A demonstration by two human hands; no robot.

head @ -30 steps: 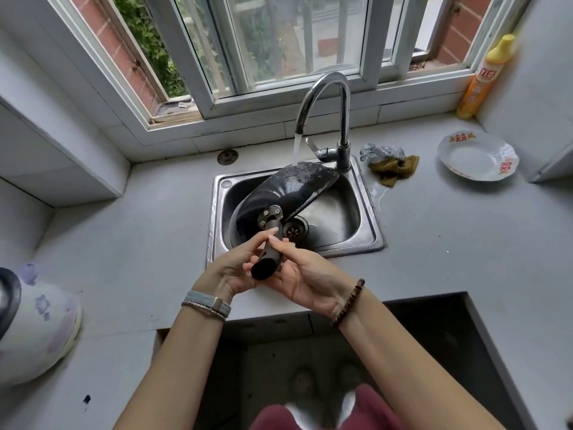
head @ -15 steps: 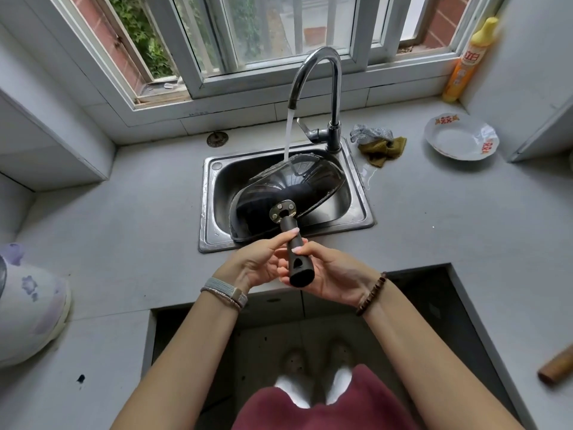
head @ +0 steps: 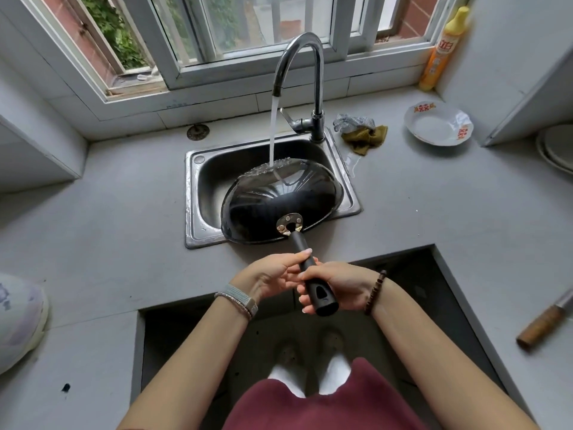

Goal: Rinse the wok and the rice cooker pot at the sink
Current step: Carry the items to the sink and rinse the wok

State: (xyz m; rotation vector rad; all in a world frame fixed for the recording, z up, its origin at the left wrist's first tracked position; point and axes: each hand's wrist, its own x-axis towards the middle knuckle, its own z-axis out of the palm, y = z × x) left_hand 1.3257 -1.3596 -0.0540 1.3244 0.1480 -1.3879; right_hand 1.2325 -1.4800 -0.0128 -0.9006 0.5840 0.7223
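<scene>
Both hands are holding the wok (head: 279, 206) under running water at the sink (head: 193, 193).

The wok is hanging tilted over the basin, its near edge reaching over the sink's front rim and its riveted handle bracket facing the camera, while the stream (head: 272, 131) from the tap (head: 299, 54) is landing on its far rim and splashing there. The left hand (head: 269, 274) is pinching the middle of the black handle (head: 301, 248) between thumb and fingers; the right hand (head: 339, 287) is wrapping round the handle's lower end (fingertips showing on the near side). A white flowered appliance (head: 18, 318) is sitting at the counter's left edge. Right of the tap, a scourer (head: 353, 121) and an olive cloth (head: 367, 138) are lying together, with a white bowl (head: 438, 127) and a yellow bottle (head: 443, 48) further along.
</scene>
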